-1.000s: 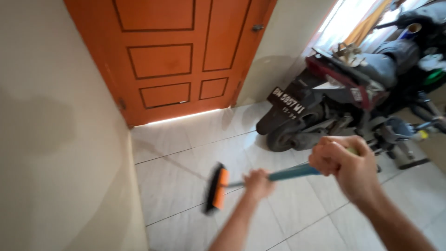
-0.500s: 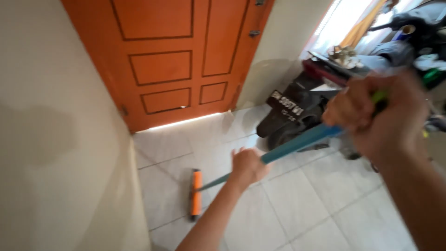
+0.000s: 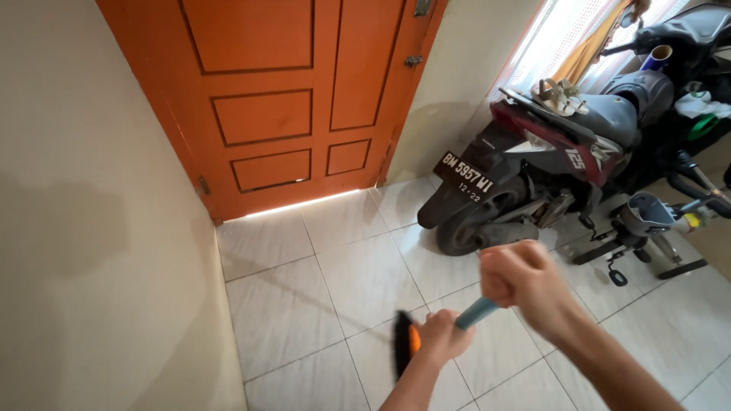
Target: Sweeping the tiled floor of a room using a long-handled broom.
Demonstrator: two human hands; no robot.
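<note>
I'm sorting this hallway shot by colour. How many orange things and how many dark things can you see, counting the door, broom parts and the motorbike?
Orange: 2, the panelled door and the broom head's orange back.
Teal: 1, the broom handle held by both hands.
Dark: 2, the broom bristles and the motorbike.
Total: 5.

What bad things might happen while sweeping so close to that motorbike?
The broom handle, gripped by the right hand and left hand, swings near the motorbike; a wide stroke might knock its rear wheel. The sandals perched on the seat could tumble if it is bumped. The brush head might also scrape the wall.
</note>
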